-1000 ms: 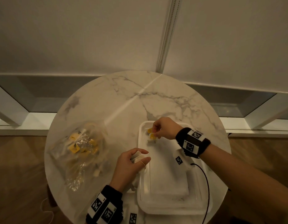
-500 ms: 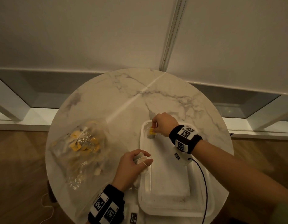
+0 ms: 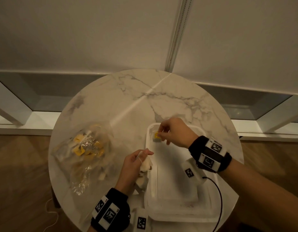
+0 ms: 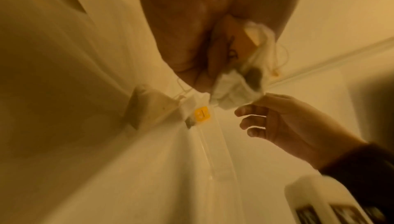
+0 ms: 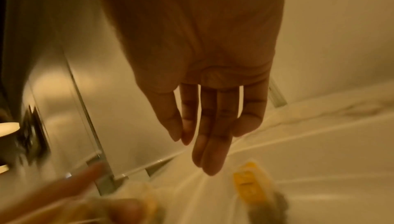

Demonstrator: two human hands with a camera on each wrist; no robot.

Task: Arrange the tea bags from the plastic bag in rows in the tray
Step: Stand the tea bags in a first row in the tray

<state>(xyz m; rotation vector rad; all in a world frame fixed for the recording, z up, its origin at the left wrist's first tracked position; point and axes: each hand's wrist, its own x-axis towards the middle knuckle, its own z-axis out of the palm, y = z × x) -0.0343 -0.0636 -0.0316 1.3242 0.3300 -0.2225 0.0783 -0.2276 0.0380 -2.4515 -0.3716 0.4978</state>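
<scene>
Round marble bench (image 3: 131,104) against a pale wall with a window ledge behind, wood floor around it. White tray (image 3: 170,190) sits on the bench's near-right part; so far only one tea bag (image 3: 156,137) with a yellow tag lies in it, at the tray's far-left corner, so the first row has barely begun. Plastic bag (image 3: 84,153) lies on the bench left of the tray, well apart from it, with many yellow-tagged bags inside (count not readable, film crumpled). Most of the task is left: the rest of the tray floor is bare. Right hand (image 3: 175,133) hovers over the tray's far-left corner just above the placed tea bag; the right wrist view shows the fingers (image 5: 213,126) straight and hanging down, nothing between them, so it looks let go. Left hand (image 3: 133,166) sits at the tray's left rim, palm toward the tray, fingers curled round a small clump of tea bags (image 3: 145,164) with strings dangling (wrist view shows two or three, blurred). Judged next: pass one from that clump to lie beside the first.
</scene>
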